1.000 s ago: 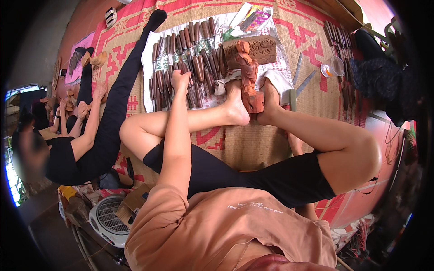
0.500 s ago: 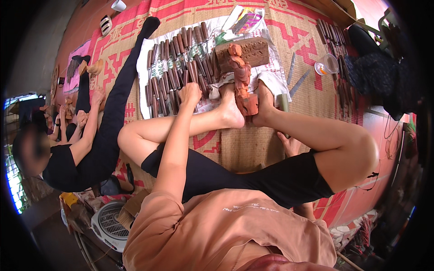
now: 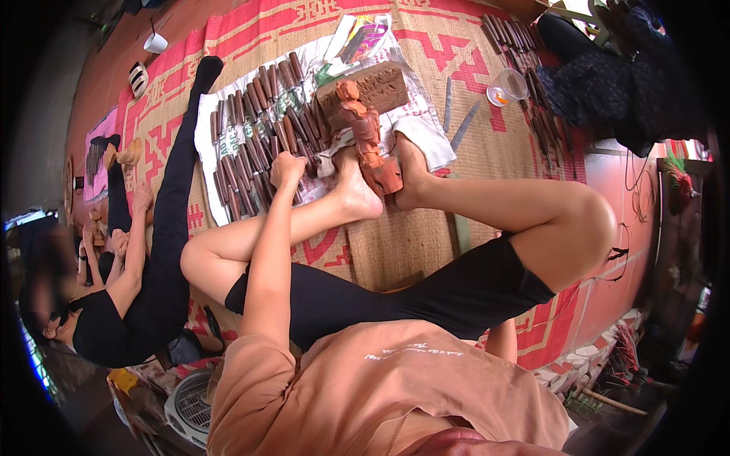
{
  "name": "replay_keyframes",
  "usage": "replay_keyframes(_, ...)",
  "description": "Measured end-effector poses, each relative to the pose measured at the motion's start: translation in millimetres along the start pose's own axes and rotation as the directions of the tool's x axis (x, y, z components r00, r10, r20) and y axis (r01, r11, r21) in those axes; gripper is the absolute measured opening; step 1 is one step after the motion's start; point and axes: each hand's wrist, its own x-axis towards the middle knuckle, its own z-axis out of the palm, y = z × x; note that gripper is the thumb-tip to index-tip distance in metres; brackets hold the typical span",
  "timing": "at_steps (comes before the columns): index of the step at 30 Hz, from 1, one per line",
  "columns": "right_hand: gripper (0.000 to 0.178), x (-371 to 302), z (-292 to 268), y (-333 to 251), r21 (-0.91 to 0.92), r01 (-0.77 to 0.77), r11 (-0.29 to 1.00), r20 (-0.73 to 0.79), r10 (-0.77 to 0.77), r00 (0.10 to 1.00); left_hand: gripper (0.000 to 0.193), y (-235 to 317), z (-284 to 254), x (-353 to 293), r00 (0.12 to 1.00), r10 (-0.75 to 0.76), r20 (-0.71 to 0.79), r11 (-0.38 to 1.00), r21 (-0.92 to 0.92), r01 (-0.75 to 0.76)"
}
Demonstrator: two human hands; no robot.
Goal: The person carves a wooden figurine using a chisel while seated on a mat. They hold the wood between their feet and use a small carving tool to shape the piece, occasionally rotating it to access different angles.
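Note:
My left hand (image 3: 289, 169) is closed at the lower right end of the rows of wooden-handled carving chisels (image 3: 247, 148); its curled fingers hide what they hold, if anything. The chisels lie on a white printed sack (image 3: 205, 152). Between my bare feet leans a reddish carved wooden figure (image 3: 365, 133) on a block-like base. Behind it lies a brown carved block (image 3: 380, 87). My right forearm (image 3: 502, 342) shows beside my thigh, but the thigh covers the hand. A narrow green bar (image 3: 461, 232) lies below my right shin.
Two flat grey blades (image 3: 464, 125) and a clear plastic cup (image 3: 498, 95) lie on the patterned mat (image 3: 414, 247). More chisels (image 3: 525, 68) lie at the far right. Another person (image 3: 114, 319) sits at the left, one leg stretched beside the sack. A grey fan (image 3: 190, 403) stands nearby.
The view has shifted, so the scene sits further left. My left hand has moved slightly right along the chisels. My right hand has gone behind the thigh, and the green bar has come nearer me.

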Motion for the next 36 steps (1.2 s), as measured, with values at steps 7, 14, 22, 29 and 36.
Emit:
replay_keyframes(7,0.069,-74.2,-86.3,-23.3,-0.286,0.339,0.896,-0.077,-0.374,0.924,0.012,-35.2,1.5,-1.4,0.946,0.023,0.324,0.469,-0.839,0.276)
replay_keyframes(14,0.061,-223.5,-154.4,-25.5,-0.868,0.482,-0.118,0.035,-0.984,-0.177,0.008,27.8,-28.7,-106.9,0.88,0.451,0.149,0.217,-0.975,0.054)
replay_keyframes(22,0.042,-140.5,-23.8,18.5,-0.57,0.784,0.245,0.694,-0.367,0.619,0.01,55.9,-30.6,-175.5,0.372,0.819,0.437,0.445,-0.893,0.068)
replay_keyframes(29,0.014,-128.1,-22.0,5.6,-0.393,0.919,-0.021,0.898,-0.222,0.379,0.021,41.7,-30.1,-129.9,0.349,0.852,0.389,0.402,-0.915,0.04)
replay_keyframes(36,0.013,-71.2,8.3,-1.5,-0.437,0.844,-0.31,0.588,-0.809,0.007,0.029,39.4,12.7,-93.9,0.975,0.223,0.001,0.274,-0.96,-0.061)
